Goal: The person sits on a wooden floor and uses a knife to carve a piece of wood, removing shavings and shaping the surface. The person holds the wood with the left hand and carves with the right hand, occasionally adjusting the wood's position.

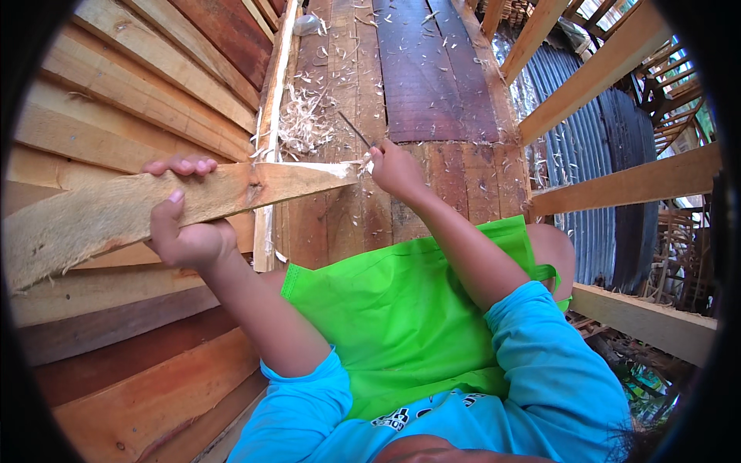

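A long rough wooden plank (208, 194) reaches from the left rim to the middle, narrowing to a pale, freshly cut end. My left hand (189, 220) grips it from below, thumb on the near side and fingers curled over the far edge. At the narrow end my right hand (397, 174) is closed around a knife (353, 128), whose thin dark blade points up and to the left. The knife's handle is hidden in the fist. A small curl of shaved wood (366, 162) sits between the plank's tip and my right fingers.
Pale wood shavings (309, 127) lie heaped on the plank floor (332, 208). A board wall (131, 92) rises on the left; posts (587, 69) and corrugated metal sheets (594, 162) stand on the right. A green cloth (409, 301) covers my lap.
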Tool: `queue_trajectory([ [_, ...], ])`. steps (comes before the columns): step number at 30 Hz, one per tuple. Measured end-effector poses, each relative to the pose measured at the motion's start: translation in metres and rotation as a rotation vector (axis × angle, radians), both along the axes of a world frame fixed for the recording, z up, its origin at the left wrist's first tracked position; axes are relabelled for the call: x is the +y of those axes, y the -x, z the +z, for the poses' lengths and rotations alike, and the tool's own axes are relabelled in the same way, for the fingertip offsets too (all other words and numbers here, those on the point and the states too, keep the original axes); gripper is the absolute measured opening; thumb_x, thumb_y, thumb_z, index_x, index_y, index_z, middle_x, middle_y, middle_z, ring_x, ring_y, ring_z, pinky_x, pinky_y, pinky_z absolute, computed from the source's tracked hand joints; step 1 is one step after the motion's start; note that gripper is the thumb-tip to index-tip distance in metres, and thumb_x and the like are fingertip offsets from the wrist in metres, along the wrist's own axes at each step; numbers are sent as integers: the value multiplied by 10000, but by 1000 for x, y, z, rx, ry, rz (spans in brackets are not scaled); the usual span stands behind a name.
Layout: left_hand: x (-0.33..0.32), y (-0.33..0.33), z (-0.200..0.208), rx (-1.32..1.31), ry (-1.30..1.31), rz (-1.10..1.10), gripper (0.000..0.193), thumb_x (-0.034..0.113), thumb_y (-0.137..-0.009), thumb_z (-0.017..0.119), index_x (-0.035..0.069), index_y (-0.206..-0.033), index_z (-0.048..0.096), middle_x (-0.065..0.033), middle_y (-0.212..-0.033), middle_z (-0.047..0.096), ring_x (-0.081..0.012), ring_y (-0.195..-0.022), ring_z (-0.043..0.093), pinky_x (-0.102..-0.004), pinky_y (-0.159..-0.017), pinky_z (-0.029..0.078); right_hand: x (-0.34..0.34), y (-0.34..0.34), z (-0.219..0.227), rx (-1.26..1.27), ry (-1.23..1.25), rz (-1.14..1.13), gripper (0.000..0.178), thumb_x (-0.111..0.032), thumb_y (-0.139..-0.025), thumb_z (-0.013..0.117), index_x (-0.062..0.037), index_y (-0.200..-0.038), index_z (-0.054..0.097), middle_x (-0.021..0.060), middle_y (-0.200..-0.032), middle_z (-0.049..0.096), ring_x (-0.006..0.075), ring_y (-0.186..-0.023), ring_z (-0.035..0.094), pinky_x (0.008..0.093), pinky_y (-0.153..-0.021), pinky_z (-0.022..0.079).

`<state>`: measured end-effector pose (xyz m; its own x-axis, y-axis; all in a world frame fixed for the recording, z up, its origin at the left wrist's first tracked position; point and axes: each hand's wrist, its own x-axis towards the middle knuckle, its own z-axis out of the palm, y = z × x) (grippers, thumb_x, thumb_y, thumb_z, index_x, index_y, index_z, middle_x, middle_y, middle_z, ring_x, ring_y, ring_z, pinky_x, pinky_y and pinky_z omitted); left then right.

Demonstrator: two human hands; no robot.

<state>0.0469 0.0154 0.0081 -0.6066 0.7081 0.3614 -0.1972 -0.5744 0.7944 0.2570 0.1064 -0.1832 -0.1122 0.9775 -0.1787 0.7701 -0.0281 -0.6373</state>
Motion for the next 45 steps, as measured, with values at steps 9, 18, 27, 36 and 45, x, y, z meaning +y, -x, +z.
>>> queue_trajectory([
  [9,-3,9,3,-5,-22,18,413,138,-636,481,6,-1027,494,-155,-817,503,-269,-774,494,-415,-801,446,19,-17,-24,-52,17,-83,342,-236,-821,584,70,-973,574,275,-874,655,408,-879,648,487,-798,504],
  [18,-5,16,0,76,-23,-17,383,115,-656,483,-1,-1021,495,-155,-836,508,-267,-795,499,-428,-812,438,18,-11,0,39,334,-108,426,-343,-739,729,47,-903,677,245,-908,680,353,-888,673,410,-769,523],
  [27,0,19,-4,110,-65,52,353,41,-650,488,-63,-987,509,-175,-798,526,-289,-754,544,-419,-718,497,37,11,-13,-50,409,-158,595,-431,-693,795,41,-1029,661,199,-1046,678,318,-983,662,391,-821,525],
  [36,-1,22,-3,96,-58,34,357,51,-658,487,-57,-998,510,-168,-829,516,-287,-778,534,-423,-733,487,34,38,-29,-165,341,-139,430,-294,-747,754,-13,-1062,668,193,-1153,643,313,-1066,633,407,-890,510],
  [45,-1,20,-1,87,-62,50,363,43,-655,482,-71,-1000,500,-179,-819,514,-296,-755,535,-424,-724,490,60,33,-33,-77,391,-134,323,-167,-766,683,48,-1006,666,194,-1012,682,292,-914,684,368,-769,553],
])
